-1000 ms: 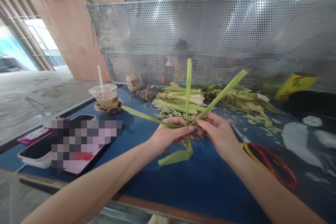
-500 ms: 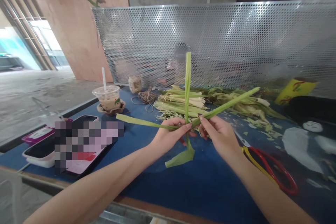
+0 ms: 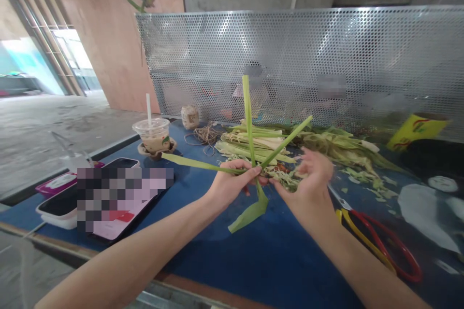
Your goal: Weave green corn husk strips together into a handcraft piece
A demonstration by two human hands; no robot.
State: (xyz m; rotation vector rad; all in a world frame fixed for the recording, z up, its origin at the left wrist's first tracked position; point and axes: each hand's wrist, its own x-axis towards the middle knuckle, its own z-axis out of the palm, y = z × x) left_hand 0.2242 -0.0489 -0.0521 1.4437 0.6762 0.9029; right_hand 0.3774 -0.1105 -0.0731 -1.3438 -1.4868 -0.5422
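Observation:
Between thumb and fingers, my left hand [image 3: 237, 177] pinches green leaf strips [image 3: 248, 120] where they cross. One strip points up, one left, one up to the right, and a folded end hangs below. My right hand [image 3: 308, 174] is just right of the crossing, its fingers apart and holding nothing. Its thumb tip is close to my left fingertips; whether they touch I cannot tell. Behind the hands lies a pile of pale green stalks and leaves [image 3: 253, 137], with shredded bits around it.
Red and yellow scissors [image 3: 387, 241] lie by my right forearm. At left are a phone [image 3: 119, 219], a white-edged case [image 3: 58, 212] and an iced drink cup [image 3: 152, 135]. Twine [image 3: 206, 135] lies at the back, before a perforated metal screen [image 3: 290, 48]. More leaves [image 3: 333, 142] lie back right.
My right hand has let go of the right-hand strip and spread its fingers. That strip now points more steeply upward. My left hand keeps its pinch; the view has shifted slightly.

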